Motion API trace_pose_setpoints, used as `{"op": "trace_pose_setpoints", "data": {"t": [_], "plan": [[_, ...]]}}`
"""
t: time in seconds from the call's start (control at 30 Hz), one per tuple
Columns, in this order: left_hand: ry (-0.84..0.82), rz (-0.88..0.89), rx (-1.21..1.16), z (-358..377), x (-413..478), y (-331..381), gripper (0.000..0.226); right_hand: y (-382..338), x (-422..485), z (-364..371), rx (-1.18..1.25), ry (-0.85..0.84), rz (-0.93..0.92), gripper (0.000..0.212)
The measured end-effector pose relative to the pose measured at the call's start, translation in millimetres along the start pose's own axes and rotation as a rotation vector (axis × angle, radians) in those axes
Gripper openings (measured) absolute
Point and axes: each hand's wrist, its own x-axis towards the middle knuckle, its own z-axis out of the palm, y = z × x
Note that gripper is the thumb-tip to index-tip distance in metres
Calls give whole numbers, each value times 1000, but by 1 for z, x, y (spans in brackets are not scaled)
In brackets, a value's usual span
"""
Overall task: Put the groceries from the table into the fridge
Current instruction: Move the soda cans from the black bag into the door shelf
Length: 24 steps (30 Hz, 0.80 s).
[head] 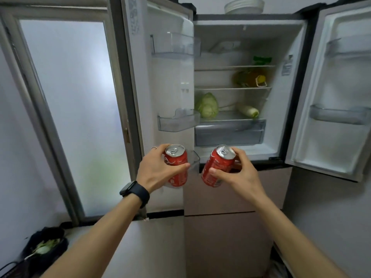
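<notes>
My left hand (158, 171) grips a red cola can (177, 160) upright, just in front of the lowest bin of the left fridge door. My right hand (241, 173) grips a second red cola can (217, 167), tilted a little to the left, below the open fridge compartment. The fridge (230, 149) stands with both upper doors wide open. Inside, a cabbage (206, 105) and a white radish (248, 111) lie on the lower shelf, a yellow-capped bottle (253, 79) lies on the middle shelf, and something green (262, 60) sits on the top shelf.
The left door (170, 81) carries clear bins at top, middle and bottom. The right door (339, 93) has two bins. A clear drawer (229, 133) sits under the lower shelf. White plates (244, 6) are stacked on top. A dark bag with greens (45, 245) lies on the floor at lower left.
</notes>
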Motion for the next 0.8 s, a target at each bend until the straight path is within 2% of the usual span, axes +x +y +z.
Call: {"op": "trace_pose_setpoints", "data": {"t": [0.2, 0.4, 0.57, 0.8], "plan": [[92, -145, 104, 40, 61, 0, 72, 42, 101, 18, 30, -106, -27, 71], [115, -341, 358, 74, 104, -6, 63, 87, 183, 44, -52, -273, -57, 75], [25, -459, 542, 92, 123, -20, 63, 107, 219, 66, -204, -438, -111, 82], [-113, -617, 623, 104, 131, -43, 44, 122, 249, 105, -495, -662, -279, 69]]}}
